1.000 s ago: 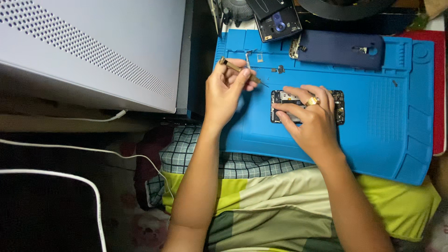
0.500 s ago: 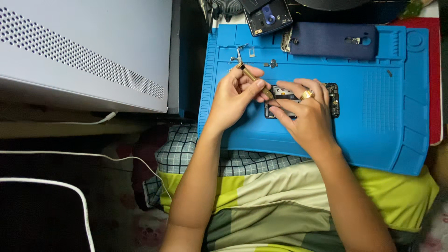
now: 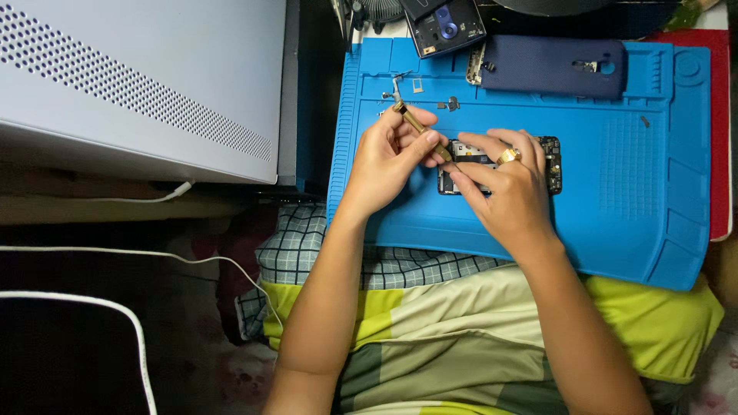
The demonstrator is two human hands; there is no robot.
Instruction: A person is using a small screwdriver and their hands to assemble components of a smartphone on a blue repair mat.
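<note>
- blue work mat (image 3: 615, 192): matt, rubbery, ribbed edges
- screwdriver (image 3: 419, 127): brassy metal, shiny
- ring (image 3: 508, 156): glossy gold metal
- phone cover (image 3: 553, 65): smooth matt navy plastic
- grey case (image 3: 138, 77): perforated metal
- pillow (image 3: 492, 330): soft cloth

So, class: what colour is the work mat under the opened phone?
The work mat is bright blue, seen best in the head view.

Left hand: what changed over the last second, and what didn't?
The left hand came down from the upper mat to the opened phone, bringing the brass-handled tool so its tip now sits at the phone's near end beside the right hand. Its grip on the tool is unchanged. The right hand stayed on the phone; the blue mat, dark back cover and loose parts kept their places.
</note>
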